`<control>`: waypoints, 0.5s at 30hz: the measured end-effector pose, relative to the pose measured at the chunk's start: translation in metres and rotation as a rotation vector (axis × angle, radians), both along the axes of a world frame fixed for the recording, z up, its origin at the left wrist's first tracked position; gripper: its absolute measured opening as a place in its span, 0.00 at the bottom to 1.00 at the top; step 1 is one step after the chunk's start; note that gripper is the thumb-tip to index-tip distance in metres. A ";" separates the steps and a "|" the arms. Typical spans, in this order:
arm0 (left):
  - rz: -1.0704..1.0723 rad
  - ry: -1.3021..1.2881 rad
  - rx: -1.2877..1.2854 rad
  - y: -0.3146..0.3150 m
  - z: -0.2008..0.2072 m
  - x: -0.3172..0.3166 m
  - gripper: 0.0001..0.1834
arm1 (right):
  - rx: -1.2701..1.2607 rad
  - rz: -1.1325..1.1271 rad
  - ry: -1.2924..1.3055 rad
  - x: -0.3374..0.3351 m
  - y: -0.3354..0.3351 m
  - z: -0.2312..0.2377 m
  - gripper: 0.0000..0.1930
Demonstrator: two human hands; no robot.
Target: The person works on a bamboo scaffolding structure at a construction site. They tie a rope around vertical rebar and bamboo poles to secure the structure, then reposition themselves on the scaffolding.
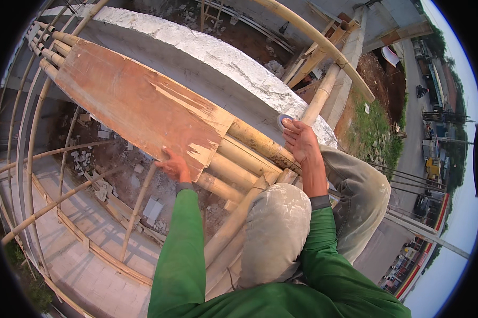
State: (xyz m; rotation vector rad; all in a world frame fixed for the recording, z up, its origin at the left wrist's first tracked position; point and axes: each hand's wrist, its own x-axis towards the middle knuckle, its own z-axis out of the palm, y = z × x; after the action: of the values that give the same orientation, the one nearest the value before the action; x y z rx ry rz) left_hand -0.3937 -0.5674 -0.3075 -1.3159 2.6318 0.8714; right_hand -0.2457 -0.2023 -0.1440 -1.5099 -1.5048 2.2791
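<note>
A worn reddish-brown plywood board (127,100), its surface layer peeling at the right end, lies across several bamboo poles (232,168). My left hand (174,165) touches the board's near edge by its right end, fingers spread. My right hand (302,142) is raised beside the rough whitish top of the wall, palm partly turned up. Pinched at its fingertips is a small round grey disc (284,122); its exact kind is too small to make out. Below that hand are my bent knees (277,225) in dusty trousers.
The rough-topped concrete wall (217,53) runs along the board's far side. Bamboo scaffold poles (64,206) stand at the left, high above rubble-strewn ground (138,185). A bamboo pole (323,95) slants across at upper right. Beyond lie grass and a road (416,100) with vehicles.
</note>
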 end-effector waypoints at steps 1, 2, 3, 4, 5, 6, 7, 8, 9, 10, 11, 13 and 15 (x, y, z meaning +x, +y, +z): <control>-0.002 -0.022 0.005 -0.002 -0.001 0.001 0.54 | 0.012 0.101 0.155 -0.040 -0.002 0.040 0.24; -0.009 -0.008 0.009 -0.002 -0.002 0.002 0.54 | 0.104 0.321 0.366 -0.075 -0.002 0.077 0.24; -0.013 -0.015 0.020 -0.004 -0.004 0.003 0.54 | 0.135 0.410 0.449 -0.111 0.007 0.107 0.23; -0.011 -0.017 0.024 -0.004 -0.007 0.003 0.54 | 0.163 0.412 0.451 -0.148 0.024 0.127 0.22; -0.009 -0.019 0.027 -0.004 -0.009 0.004 0.54 | 0.252 0.300 0.478 -0.186 0.041 0.133 0.22; 0.000 -0.019 0.016 -0.004 -0.012 0.003 0.54 | 0.353 0.251 0.585 -0.222 0.063 0.129 0.21; 0.006 -0.016 -0.004 -0.004 -0.015 0.003 0.53 | 0.467 0.123 0.460 -0.257 0.085 0.116 0.21; 0.001 -0.004 -0.025 -0.003 -0.016 0.001 0.53 | 0.599 0.022 0.380 -0.281 0.108 0.095 0.20; -0.002 0.013 -0.051 -0.002 -0.017 0.001 0.53 | 0.719 0.159 0.192 -0.293 0.132 0.072 0.21; 0.005 0.035 -0.073 -0.002 -0.017 0.001 0.52 | 0.847 0.242 -0.067 -0.298 0.155 0.047 0.23; 0.011 -0.002 -0.077 0.000 -0.016 0.000 0.52 | 0.992 0.517 -0.241 -0.295 0.178 0.026 0.27; 0.021 -0.026 -0.057 0.001 -0.010 -0.002 0.51 | 1.325 0.953 -0.334 -0.271 0.210 -0.019 0.29; 0.033 -0.042 -0.022 0.002 -0.003 -0.002 0.51 | 1.373 1.096 -0.249 -0.239 0.239 -0.055 0.32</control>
State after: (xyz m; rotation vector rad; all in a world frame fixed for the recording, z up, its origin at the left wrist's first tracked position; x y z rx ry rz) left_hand -0.3961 -0.5649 -0.3110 -1.3715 2.6026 0.8119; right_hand -0.4847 0.0367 -0.1990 -0.4991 -3.2887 0.4197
